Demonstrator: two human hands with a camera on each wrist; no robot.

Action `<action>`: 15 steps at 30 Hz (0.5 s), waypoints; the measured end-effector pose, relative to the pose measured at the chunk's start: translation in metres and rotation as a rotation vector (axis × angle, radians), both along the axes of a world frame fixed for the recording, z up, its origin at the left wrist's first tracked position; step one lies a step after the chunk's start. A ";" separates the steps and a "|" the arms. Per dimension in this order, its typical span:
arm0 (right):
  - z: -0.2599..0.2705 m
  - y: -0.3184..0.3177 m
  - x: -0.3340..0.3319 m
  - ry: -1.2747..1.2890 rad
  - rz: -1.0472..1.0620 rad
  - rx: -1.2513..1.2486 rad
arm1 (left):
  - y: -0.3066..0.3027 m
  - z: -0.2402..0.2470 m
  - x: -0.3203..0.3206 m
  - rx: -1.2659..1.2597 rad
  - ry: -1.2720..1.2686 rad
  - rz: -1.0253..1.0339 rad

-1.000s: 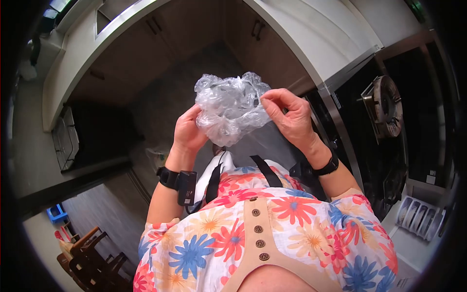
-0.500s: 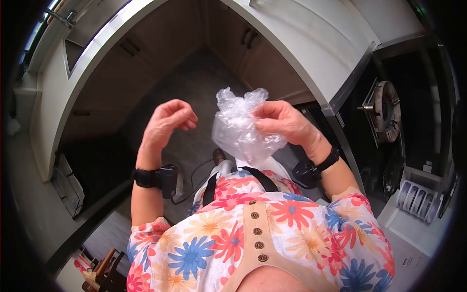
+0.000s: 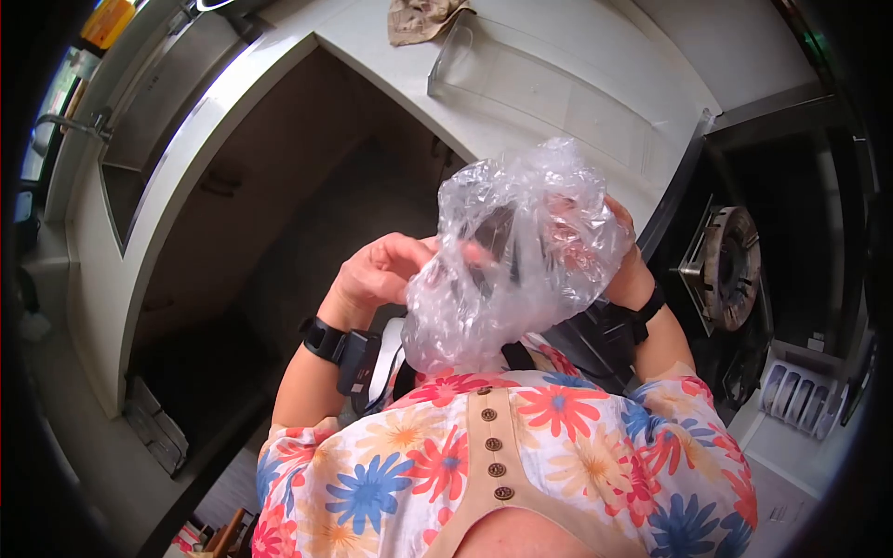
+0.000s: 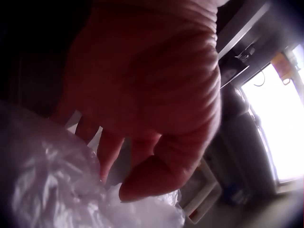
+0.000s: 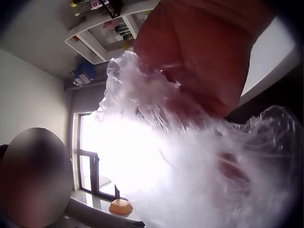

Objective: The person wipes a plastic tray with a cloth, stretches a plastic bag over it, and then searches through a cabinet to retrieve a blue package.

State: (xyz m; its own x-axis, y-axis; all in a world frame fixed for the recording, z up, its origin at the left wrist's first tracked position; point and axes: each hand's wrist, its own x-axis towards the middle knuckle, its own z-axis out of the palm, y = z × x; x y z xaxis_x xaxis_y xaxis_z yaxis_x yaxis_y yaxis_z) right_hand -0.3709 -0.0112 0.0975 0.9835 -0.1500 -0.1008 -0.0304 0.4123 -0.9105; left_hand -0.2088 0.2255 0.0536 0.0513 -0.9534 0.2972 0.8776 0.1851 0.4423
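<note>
A crumpled clear plastic bag [image 3: 493,316] hangs opened out in front of the chest in the head view. The left hand [image 3: 374,276] is at its left edge, thumb and fingers gripping the film; some fingertips show through the plastic. In the left wrist view the thumb [image 4: 152,178] bends over the shiny plastic [image 4: 57,180]. At the bag's right side the right hand [image 3: 631,270] holds it, its fingers mostly veiled by the film. Folds of the bag [image 5: 166,114] cover those fingers in the right wrist view too.
A pale counter [image 3: 372,46] curves round in front, bearing a clear tray [image 3: 549,84] and a brown cloth [image 3: 419,20]. To the right is a gas burner [image 3: 730,270], with a white rack [image 3: 800,395] nearer the body. A sink [image 3: 158,112] lies at left.
The left hand left the bag, then came back to its left edge. The bag has spread wider and risen rightward with the right hand. The view has shifted, showing more counter.
</note>
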 end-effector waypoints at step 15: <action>-0.021 -0.090 -0.093 0.062 -0.792 -0.116 | -0.050 0.045 0.093 0.023 -0.053 0.458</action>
